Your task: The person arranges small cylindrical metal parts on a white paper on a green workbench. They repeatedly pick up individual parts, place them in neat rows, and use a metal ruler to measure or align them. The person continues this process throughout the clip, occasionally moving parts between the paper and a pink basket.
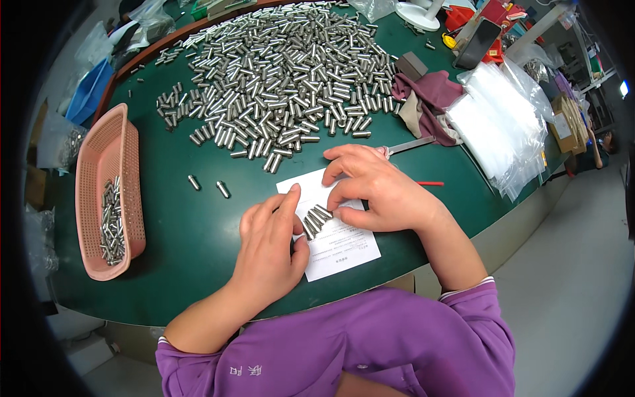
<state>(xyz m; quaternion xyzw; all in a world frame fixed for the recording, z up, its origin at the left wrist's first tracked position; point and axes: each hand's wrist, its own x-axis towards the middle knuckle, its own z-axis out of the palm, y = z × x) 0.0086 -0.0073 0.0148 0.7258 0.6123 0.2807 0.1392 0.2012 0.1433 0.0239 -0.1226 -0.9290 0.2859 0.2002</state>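
A short row of steel pins (pixel 317 221) lies side by side on a white printed sheet (pixel 344 257) in front of me. My left hand (pixel 270 248) rests at the row's left end, its index finger stretched out and its thumb bent beside the pins. At the other end, my right hand (pixel 374 188) arches over the sheet with fingers curved and apart, fingertips close to the pins. Neither hand is wrapped round a pin; exact fingertip contact is hard to make out. Two loose pins (pixel 223 190) lie on the green table left of the paper.
A large heap of steel pins (pixel 284 73) spreads across the green table (pixel 198 264). A pink basket (pixel 135 198) with more pins stands at left. Scissors (pixel 410 145), a maroon cloth (pixel 433 92), a red stick (pixel 430 183) and clear plastic bags (pixel 496 119) lie at right.
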